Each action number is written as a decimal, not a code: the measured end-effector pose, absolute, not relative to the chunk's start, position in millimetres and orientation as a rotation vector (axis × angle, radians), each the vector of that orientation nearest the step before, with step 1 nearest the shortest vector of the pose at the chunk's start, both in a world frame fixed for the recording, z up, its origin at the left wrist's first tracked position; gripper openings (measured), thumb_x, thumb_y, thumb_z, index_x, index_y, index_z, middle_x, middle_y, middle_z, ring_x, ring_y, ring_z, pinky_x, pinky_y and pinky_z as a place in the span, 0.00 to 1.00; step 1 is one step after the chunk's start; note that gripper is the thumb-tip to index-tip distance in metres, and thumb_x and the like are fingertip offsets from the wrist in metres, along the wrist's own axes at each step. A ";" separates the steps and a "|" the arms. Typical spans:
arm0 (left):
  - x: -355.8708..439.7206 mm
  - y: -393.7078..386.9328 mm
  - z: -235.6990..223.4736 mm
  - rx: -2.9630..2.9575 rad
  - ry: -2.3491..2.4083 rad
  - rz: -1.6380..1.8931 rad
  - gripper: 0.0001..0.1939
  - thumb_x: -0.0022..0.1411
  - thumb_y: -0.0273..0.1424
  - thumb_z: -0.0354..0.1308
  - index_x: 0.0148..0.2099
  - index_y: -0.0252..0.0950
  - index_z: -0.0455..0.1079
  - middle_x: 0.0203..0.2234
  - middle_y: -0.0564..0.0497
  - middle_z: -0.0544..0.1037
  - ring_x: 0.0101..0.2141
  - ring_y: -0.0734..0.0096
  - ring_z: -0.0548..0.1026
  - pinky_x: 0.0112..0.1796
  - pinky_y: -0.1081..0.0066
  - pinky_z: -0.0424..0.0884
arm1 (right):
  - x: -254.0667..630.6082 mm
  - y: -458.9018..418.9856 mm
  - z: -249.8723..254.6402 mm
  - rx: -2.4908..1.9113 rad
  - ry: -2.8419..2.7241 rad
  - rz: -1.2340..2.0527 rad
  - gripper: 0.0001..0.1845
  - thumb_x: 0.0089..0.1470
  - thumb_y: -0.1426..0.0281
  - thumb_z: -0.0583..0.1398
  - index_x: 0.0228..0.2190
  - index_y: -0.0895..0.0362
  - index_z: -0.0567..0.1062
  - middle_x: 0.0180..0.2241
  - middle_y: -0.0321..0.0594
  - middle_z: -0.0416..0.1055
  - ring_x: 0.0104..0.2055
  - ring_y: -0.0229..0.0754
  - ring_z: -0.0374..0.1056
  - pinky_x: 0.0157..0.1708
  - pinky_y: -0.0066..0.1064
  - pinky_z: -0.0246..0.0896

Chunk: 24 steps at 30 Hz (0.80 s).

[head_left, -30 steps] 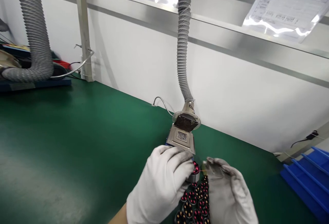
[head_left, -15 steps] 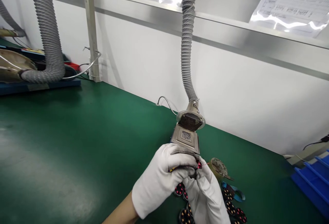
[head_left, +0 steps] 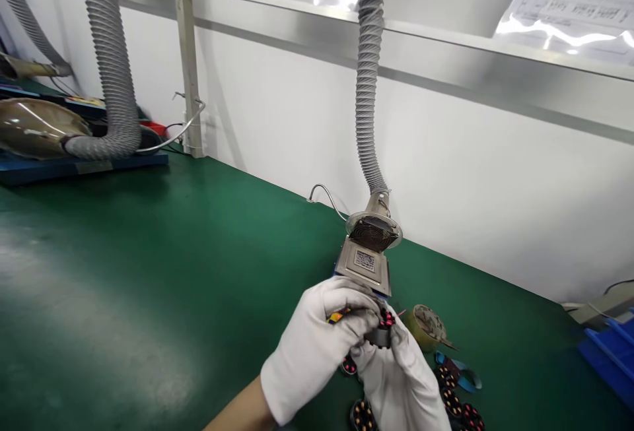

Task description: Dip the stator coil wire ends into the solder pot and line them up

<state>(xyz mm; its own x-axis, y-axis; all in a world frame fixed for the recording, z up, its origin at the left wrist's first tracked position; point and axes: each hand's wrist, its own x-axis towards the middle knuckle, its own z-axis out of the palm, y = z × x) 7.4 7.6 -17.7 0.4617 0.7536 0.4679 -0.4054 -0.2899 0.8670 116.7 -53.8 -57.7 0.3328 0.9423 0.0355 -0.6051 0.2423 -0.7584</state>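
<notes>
My left hand (head_left: 317,342), in a white glove with darkened fingertips, is closed round a small yellow-and-black item (head_left: 339,316), mostly hidden by the fingers. Its fingertips meet a round black part with pink-red studs (head_left: 380,336). Below and to the right, my white-gloved right hand (head_left: 400,373) grips that part between thumb and fingers. A thin pinkish strand (head_left: 401,313) shows just beyond the right fingers. Similar round black parts lie on the table, some with pale studs (head_left: 363,416) and some with pink ones (head_left: 472,416).
Beyond my hands stands a metal box (head_left: 364,263) beneath a fume hood on a grey hose (head_left: 369,88). A round tin (head_left: 428,327) and a blue strap (head_left: 468,378) lie to the right on the green table (head_left: 148,286). Blue trays (head_left: 611,355) stand at the far right.
The round black part has tilted, so its grey-black side and more pink studs show between my hands. The whole view has shifted slightly, moving the scene to the right.
</notes>
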 end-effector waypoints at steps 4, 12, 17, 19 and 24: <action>-1.9 12.9 -18.2 1.466 0.457 1.238 0.03 0.55 0.29 0.59 0.30 0.37 0.74 0.31 0.51 0.76 0.34 0.68 0.74 0.37 0.74 0.70 | 124.0 -62.8 -53.1 -0.610 -0.522 1.327 0.19 0.44 0.54 0.65 0.36 0.51 0.77 0.35 0.42 0.75 0.30 0.41 0.69 0.28 0.32 0.66; 4.2 12.3 -15.8 2.060 0.122 1.175 0.19 0.55 0.26 0.62 0.50 0.42 0.70 0.41 0.47 0.77 0.42 0.62 0.73 0.45 0.67 0.66 | 123.6 -63.8 -46.2 -0.674 -0.578 1.271 0.18 0.50 0.53 0.60 0.34 0.53 0.77 0.36 0.43 0.75 0.39 0.42 0.71 0.37 0.34 0.68; 8.7 14.0 -18.8 1.674 0.125 1.280 0.04 0.55 0.32 0.64 0.30 0.37 0.77 0.27 0.48 0.79 0.33 0.66 0.75 0.39 0.71 0.70 | 111.4 -63.0 -43.5 -0.711 -0.599 1.207 0.14 0.48 0.56 0.63 0.34 0.51 0.78 0.35 0.43 0.76 0.34 0.45 0.71 0.33 0.40 0.70; 6.4 14.3 -20.9 1.449 0.192 1.260 0.06 0.54 0.32 0.65 0.26 0.37 0.76 0.25 0.50 0.77 0.31 0.68 0.74 0.35 0.73 0.71 | 109.2 -63.9 -44.3 -0.696 -0.593 1.230 0.13 0.46 0.57 0.64 0.33 0.50 0.78 0.34 0.42 0.76 0.32 0.46 0.72 0.31 0.40 0.70; -3.4 17.7 -18.4 1.206 0.299 1.148 0.04 0.49 0.26 0.66 0.31 0.38 0.76 0.30 0.52 0.78 0.34 0.70 0.75 0.36 0.77 0.71 | 121.3 -63.2 -53.3 -0.684 -0.581 1.283 0.19 0.44 0.53 0.64 0.35 0.51 0.78 0.32 0.44 0.77 0.32 0.48 0.72 0.32 0.44 0.70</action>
